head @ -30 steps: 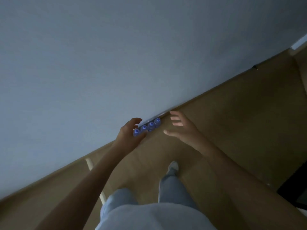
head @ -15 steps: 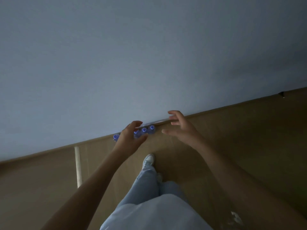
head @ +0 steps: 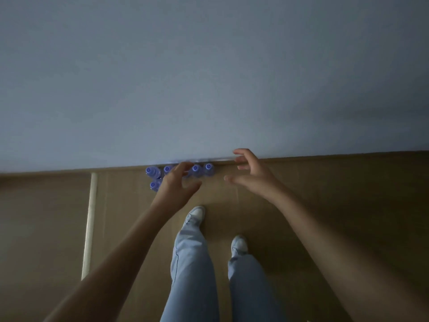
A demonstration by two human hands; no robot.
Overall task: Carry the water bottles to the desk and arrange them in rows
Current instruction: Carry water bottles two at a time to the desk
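Head view: we stand on a dim wooden floor [head: 325, 205] facing a pale wall [head: 209, 77] | water bottles [head: 196, 171] line its base | left hand [head: 176, 189] and right hand [head: 253, 175] hover, fingers apart, empty.

Dim, bluish light is filling the room. A plain pale wall [head: 209, 73] is taking up everything beyond and above the hands, unmarked, shading darker toward the upper right. Below the hands a brown wood-look floor [head: 348, 194] is running up to the wall's base in a near-level line. A thin pale strip [head: 89, 224] is lying on the floor well to the left of the hands, running from the wall toward the viewer. Detail is blurring out in the low light.
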